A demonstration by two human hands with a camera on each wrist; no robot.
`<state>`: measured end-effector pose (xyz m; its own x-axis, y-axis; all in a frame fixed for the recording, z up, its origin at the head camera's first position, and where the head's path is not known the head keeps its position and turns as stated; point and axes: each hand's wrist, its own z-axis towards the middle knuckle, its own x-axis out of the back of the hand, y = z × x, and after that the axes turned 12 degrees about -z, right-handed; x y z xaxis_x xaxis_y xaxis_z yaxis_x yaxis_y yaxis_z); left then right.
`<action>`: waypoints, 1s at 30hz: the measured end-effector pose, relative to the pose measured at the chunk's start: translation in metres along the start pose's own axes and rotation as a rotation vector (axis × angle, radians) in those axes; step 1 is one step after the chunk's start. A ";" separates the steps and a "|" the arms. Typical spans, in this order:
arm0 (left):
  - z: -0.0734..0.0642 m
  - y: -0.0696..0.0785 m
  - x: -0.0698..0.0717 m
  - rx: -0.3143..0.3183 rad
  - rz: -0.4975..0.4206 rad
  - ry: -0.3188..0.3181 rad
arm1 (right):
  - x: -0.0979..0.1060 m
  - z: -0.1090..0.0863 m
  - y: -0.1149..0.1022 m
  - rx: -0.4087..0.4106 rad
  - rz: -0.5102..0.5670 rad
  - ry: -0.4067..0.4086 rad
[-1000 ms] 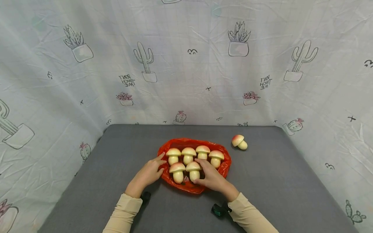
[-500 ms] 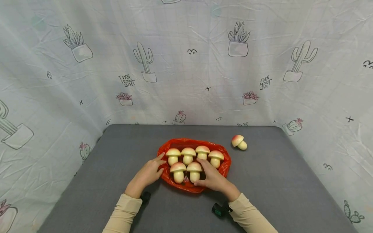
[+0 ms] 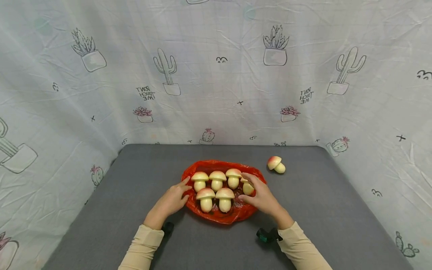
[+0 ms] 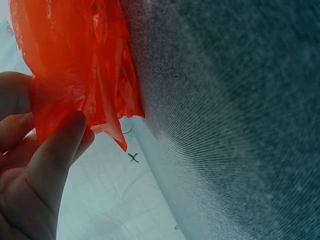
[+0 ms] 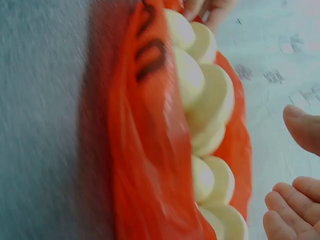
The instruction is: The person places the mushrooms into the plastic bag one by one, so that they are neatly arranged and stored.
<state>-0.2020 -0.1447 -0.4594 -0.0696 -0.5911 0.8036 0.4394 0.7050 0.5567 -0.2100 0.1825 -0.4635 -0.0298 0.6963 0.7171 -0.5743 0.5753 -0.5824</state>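
Note:
A red plastic bag (image 3: 233, 218) lies spread on the table with several toy mushrooms inside, cream with pink-tinged caps. Two of them, including one front mushroom (image 3: 224, 198), stand before a back row. My left hand (image 3: 170, 202) is at the bag's left edge; in the left wrist view its thumb (image 4: 60, 145) and fingers pinch the red film. My right hand (image 3: 261, 197) hovers over the bag's right side, thumb and fingers spread apart, partly covering the rightmost mushroom (image 3: 248, 188). In the right wrist view that hand (image 5: 295, 210) holds nothing.
One more toy mushroom (image 3: 276, 164) lies on its side at the back right of the grey table (image 3: 324, 210). A white cloth (image 3: 216, 82) with cactus drawings hangs behind and at both sides. Black lettering marks the bag's wall (image 5: 150, 60).
My right hand has left the front mushroom and moved right and slightly back, to the rightmost mushroom. The front mushroom shifted a little right earlier and stays upright. My left hand keeps its place.

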 end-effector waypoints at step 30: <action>-0.002 0.000 -0.002 0.016 0.002 -0.004 | 0.093 0.014 0.109 -0.116 -0.391 -0.042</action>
<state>-0.2004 -0.1440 -0.4615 -0.0722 -0.5882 0.8055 0.4250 0.7124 0.5584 -0.2867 0.3045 -0.4551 0.1382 0.3986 0.9066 -0.4527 0.8396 -0.3002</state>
